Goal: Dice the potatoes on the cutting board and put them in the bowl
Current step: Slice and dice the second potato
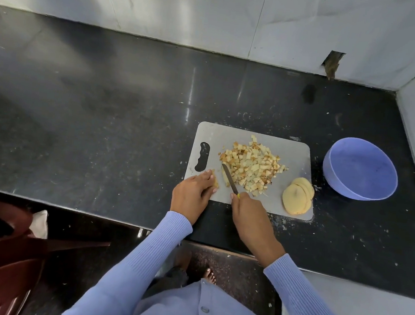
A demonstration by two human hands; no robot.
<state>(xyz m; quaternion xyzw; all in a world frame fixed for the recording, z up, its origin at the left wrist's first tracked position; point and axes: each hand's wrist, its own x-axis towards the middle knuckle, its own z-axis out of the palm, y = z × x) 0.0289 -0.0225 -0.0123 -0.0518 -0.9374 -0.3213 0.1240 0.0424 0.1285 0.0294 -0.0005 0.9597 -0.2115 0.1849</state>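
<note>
Your right hand (249,216) is curled round the knife (229,178) handle, blade tip lying against the near-left edge of the dice pile (251,165). Your left hand (193,193) rests fingers-flat on the board's (294,152) near-left corner, pinning a small potato scrap (215,182) under the fingertips; it grips nothing.

The dice sit heaped mid-board. A stack of slices (297,199) waits at the near-right corner, uncut. The bowl (361,168) stands just beside the board's right edge on the tabletop (104,123), and looks empty.

Judging from this, raw potato is firm but wet-cut, so the slices will likely slide on each other: hold the stack from above with curled fingertips, well back from the blade. The dice are light and loose; scoop them with blade and palm together rather than pinching.
</note>
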